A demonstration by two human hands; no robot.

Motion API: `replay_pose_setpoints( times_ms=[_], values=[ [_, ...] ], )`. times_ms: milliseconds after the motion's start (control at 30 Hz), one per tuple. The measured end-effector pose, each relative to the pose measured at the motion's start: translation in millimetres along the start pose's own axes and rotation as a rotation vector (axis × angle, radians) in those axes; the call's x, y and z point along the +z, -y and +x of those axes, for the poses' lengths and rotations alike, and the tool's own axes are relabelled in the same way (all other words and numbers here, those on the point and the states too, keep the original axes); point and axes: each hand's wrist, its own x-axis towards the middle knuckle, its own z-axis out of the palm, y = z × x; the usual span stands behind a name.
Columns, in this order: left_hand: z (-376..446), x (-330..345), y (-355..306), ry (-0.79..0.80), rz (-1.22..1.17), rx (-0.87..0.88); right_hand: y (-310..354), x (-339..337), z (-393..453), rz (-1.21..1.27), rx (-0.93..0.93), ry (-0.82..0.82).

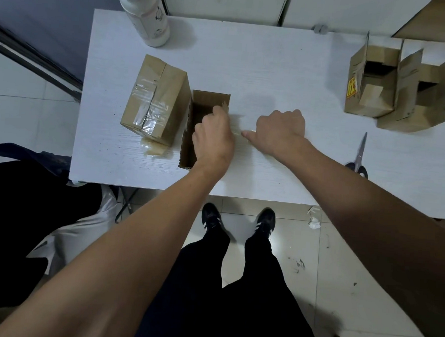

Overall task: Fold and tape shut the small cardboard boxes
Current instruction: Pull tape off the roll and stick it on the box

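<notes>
Stretching clear tape (pixel 240 133) between them, the left hand (pixel 213 134) pinches one end over the open box (pixel 192 130) near the tabletop's front edge, while the right hand (pixel 279 131) curls round the other end. One sealed box (pixel 155 101) lies just beside it toward the left edge; two unsealed boxes (pixel 393 85) wait at the far right corner, so most work seems left.

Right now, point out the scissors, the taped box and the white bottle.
scissors (pixel 359 156): head view, on the blades just above the dark handles.
taped box (pixel 156 103): head view, on its top face beside the clear tape.
white bottle (pixel 150 18): head view, on its side wall.
</notes>
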Motion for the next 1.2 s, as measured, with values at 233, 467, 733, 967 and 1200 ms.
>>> replay_pose_setpoints(
  times_ms=[233,467,733,967,1200],
  values=[
    [8,1,7,-0.001,0.016,0.025,-44,5,2,0.311,-0.171,0.104],
    [7,-4,12,0.029,0.090,0.072,-67,15,4,0.318,-0.011,-0.054],
    [10,1,14,-0.020,-0.005,0.045,-78,24,-1,0.128,0.045,-0.091],
    [5,-1,19,-0.060,-0.209,-0.056,-104,64,-35,0.464,0.633,-0.711],
    [4,-5,25,-0.047,-0.320,-0.052,-116,144,-66,0.636,0.545,-0.398]
  ],
)
